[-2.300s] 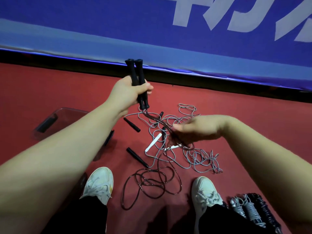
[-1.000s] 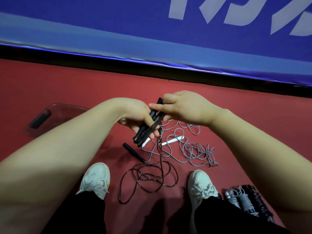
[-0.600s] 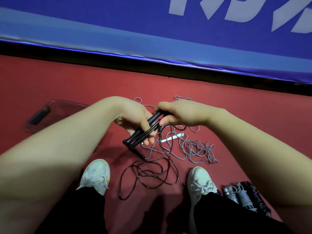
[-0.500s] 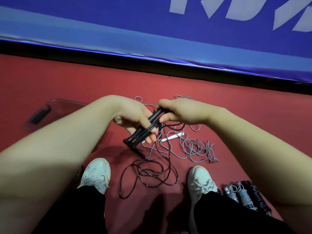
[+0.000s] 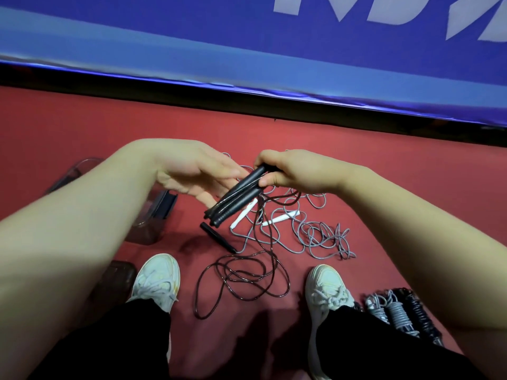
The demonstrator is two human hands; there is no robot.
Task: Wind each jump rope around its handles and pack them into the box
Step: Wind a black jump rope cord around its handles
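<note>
**Paired black handles held over the floor, dark rope trailing slack**

The right hand [image 5: 296, 171] pinches the upper end of the two black handles [image 5: 236, 197], which lie side by side and tilted. The left hand [image 5: 197, 174] is flat-fingered beside them and holds nothing; whether it touches them is hard to tell. The dark rope [image 5: 241, 278] drops limp into loops on the floor [image 5: 411, 187]. It all looks light: stiff handles and a thin, springy cord, likely to kink or snag the grey rope [image 5: 315, 237]. Best gripped mid-handle, with the cord fed taut. The clear box [image 5: 153, 215] sits to the left.
</note>
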